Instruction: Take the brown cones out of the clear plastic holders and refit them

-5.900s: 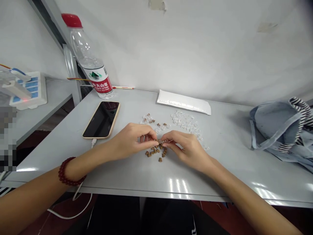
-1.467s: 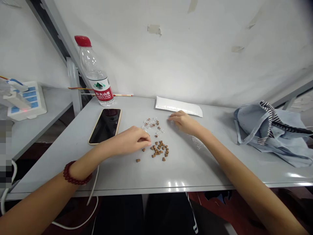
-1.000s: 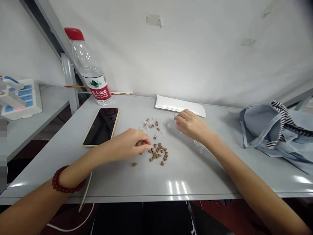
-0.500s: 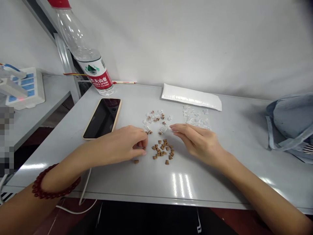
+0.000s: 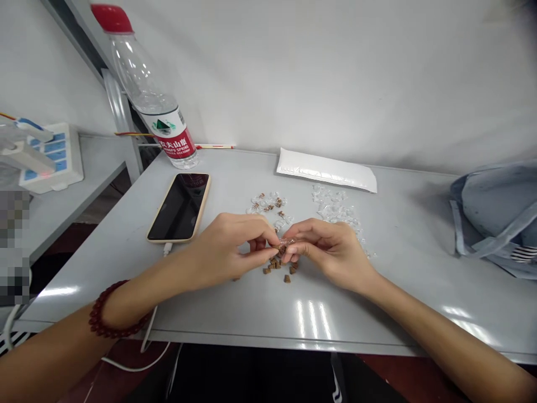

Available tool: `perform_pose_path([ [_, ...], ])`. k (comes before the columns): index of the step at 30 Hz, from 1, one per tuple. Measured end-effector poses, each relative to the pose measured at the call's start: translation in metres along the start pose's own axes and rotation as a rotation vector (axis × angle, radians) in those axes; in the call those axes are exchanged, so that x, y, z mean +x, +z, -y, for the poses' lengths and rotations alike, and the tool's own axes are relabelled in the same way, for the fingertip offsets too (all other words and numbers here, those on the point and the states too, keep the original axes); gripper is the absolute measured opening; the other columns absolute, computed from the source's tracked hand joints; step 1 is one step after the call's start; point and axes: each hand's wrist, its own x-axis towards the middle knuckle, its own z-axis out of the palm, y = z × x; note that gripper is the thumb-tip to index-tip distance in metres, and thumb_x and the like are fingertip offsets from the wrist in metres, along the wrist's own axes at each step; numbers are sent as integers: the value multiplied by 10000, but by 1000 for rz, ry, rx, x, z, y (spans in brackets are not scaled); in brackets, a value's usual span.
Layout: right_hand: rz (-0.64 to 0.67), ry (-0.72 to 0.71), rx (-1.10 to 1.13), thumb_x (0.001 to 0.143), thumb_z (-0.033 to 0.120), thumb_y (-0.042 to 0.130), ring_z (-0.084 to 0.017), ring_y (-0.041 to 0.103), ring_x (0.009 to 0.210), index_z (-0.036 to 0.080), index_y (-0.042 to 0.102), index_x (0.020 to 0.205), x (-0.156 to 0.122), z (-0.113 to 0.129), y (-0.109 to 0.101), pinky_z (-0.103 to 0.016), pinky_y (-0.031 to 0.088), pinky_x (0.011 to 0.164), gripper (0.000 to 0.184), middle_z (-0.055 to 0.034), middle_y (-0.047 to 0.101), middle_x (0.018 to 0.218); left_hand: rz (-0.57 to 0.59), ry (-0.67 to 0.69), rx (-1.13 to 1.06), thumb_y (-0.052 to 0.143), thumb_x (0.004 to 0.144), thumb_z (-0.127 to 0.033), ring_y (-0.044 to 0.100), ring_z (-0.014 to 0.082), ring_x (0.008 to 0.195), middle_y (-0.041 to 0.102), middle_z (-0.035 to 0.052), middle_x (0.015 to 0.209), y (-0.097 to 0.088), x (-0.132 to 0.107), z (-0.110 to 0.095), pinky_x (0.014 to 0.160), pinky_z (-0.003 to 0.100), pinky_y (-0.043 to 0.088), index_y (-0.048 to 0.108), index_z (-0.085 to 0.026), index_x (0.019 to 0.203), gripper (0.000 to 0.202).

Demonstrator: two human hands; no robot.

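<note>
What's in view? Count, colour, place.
Small pieces: many, clear, centre right
Stoppered pieces: several, clear and brown, centre
Stoppers: several, brown, front centre
Phone: one, black, left
Cable: one, white, from phone
Bottle: one, clear and red, back left
Stick: one, whitish, beside bottle
Packet: one, white, back edge
Cloth item: one, blue-grey, right
Power strip: one, white and blue, left
Table: one, grey, foreground
Bracelet: one, dark red, left wrist
Trousers: one pair, black, bottom
Left hand, right hand: one each, bare, fingertips at something clear
</note>
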Motion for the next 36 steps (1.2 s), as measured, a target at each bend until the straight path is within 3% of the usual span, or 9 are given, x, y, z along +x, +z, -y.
perform_pose_path([
  [6,88,47,109,858,151,578,-121,645,583,163,641,904,2,5,-1,-300,564,621,80,9,663,625,-36,19,-53,605,834,-145,621,108,670,705,24,751,1,0,-3,611,211,494,667,-146,788,77],
  [10,158,46,199,873,180,570,-95,606,568,159,635,921,0,4,0,-321,567,642,84,-3,654,716,-24,-43,-155,633,809,-171,633,117,644,712,23,728,-1,-1,-3,618,231,520,672,-151,749,74],
  [14,145,35,210,885,194,559,-82,564,580,168,620,943,0,2,-1,-309,559,636,88,-5,639,749,-36,-125,-215,646,792,-197,646,133,676,714,30,737,-5,-1,-6,647,251,541,662,-153,730,77],
  [18,151,43,216,883,205,557,-89,545,575,166,613,934,0,2,2,-317,559,625,85,9,609,690,29,-181,-233,646,803,-259,639,141,695,712,30,760,-7,-2,-8,669,273,544,660,-166,748,109],
  [25,145,27,103,866,173,540,-82,494,529,145,613,897,-3,7,4,-266,487,528,85,-1,589,679,132,-248,-233,640,829,-284,597,108,636,681,7,720,-4,1,-3,604,223,480,660,-158,762,144],
  [30,192,26,70,855,110,490,-93,533,579,159,623,905,-6,11,3,-241,454,541,150,12,581,663,150,-107,-89,649,832,-362,530,86,586,645,-19,662,-5,2,2,599,203,421,675,-192,708,213],
  [36,352,-63,-154,844,49,464,-89,560,622,175,651,885,-3,15,-5,-231,464,594,230,20,634,706,192,-26,-14,571,879,-407,460,83,530,604,-13,616,4,0,3,557,204,390,670,-195,689,301],
])
